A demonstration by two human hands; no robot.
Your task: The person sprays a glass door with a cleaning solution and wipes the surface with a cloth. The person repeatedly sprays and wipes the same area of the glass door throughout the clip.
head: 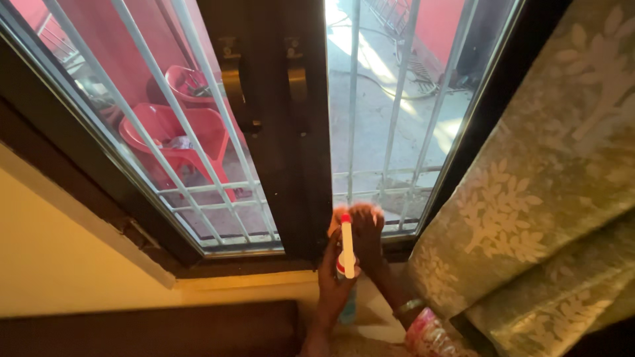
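Your left hand (334,281) is wrapped around a spray bottle (346,254), its fingers closed on the body just below the red-and-white nozzle head, which stands upright in front of the lower corner of the right window pane (390,119); your right hand (366,228) is up against the bottom of that glass, fingers curled and blurred, seemingly pressed on something pale, though you cannot tell whether it is a cloth; keep the bottle upright and close to the glass so the mist lands on the pane and not on the dark centre frame (291,132) or the leaf-patterned green curtain (549,198) hanging just beside your right wrist; hold the curtain side clear with your forearm; work the right hand in short overlapping strokes along the bottom rail (397,233), pressing flat rather than with the fingertips; the white bars (397,99) and the red chairs (178,132) stand outside the glass, so ignore them.
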